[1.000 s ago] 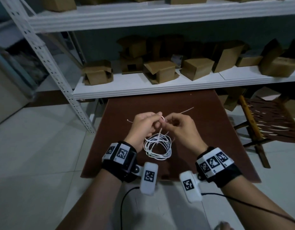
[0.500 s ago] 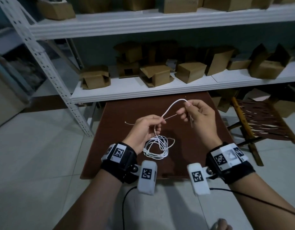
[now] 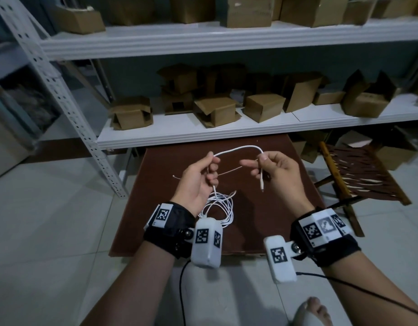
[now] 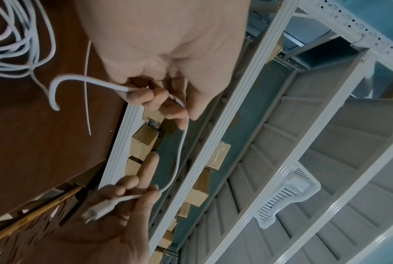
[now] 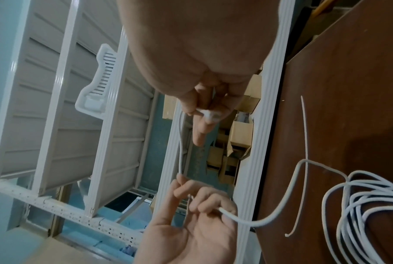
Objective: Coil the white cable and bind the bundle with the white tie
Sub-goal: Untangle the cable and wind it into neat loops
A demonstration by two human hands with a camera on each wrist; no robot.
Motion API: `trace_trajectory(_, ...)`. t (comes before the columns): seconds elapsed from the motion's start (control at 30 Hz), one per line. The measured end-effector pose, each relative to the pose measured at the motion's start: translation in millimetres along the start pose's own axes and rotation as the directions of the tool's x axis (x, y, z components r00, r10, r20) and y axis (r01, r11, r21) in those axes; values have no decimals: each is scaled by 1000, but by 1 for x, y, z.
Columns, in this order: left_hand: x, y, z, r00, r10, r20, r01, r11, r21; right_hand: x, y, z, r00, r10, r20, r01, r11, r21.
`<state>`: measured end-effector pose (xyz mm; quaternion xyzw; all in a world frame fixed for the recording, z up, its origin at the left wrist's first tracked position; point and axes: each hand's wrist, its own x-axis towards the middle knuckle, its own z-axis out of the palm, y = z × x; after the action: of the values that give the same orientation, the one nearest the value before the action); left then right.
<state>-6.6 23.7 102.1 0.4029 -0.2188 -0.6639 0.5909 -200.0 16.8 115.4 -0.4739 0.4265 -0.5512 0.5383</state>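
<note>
The white cable (image 3: 238, 148) arcs between my two hands above the brown table (image 3: 262, 220). My left hand (image 3: 203, 170) pinches it where it rises from the loose coil (image 3: 219, 208) lying on the table. My right hand (image 3: 266, 165) pinches it near its end, and the connector (image 3: 262, 184) hangs down below the fingers. The left wrist view shows the connector (image 4: 98, 210) lying across the right palm. The thin white tie (image 3: 229, 171) lies loose on the table under the hands, also seen beside the coil (image 5: 371, 205) as a thin tie (image 5: 305, 142).
A white metal shelf (image 3: 203, 135) with several cardboard boxes (image 3: 215, 111) stands right behind the table. A wooden slatted folding stool (image 3: 358, 175) sits to the right. White tiled floor lies to the left, and a bare foot (image 3: 311, 311) is at the bottom edge.
The hands were together over the coil; my right hand has drawn the cable end up and to the right. A span of cable now arcs between the separated hands.
</note>
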Motion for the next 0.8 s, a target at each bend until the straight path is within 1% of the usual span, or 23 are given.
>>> trace_trajectory(0.03,-1,-1,2,1000,-24,15,25,999,-33,0,1,1,1000,11,5,-12,1000,16)
trace_trajectory(0.1,0,-3,3,999,-35,23,37,996,-84,0,4,5,999,39,13,-40,998,42)
trace_trajectory(0.2,5,-5,3,1000,5,-15,-7,997,-77,-3,6,11,997,74,4,-74,997,19)
trace_trajectory(0.33,12,-4,3,999,44,-26,-46,997,-67,-1,5,9,993,24,-116,-33,996,-82)
trace_trajectory(0.43,17,-2,-1,998,51,-35,-52,997,-50,6,3,7,987,21,-160,-26,999,-27)
trace_trajectory(0.57,24,4,-6,999,15,-51,-18,998,-63,17,0,7,986,-5,-170,-6,998,-61)
trace_trajectory(0.73,27,9,-6,996,-82,-34,77,991,-110,28,4,8,982,-15,-189,12,1000,-18)
trace_trajectory(0.8,30,8,-6,996,-72,-46,67,992,-108,31,6,9,982,-28,-188,24,999,-23)
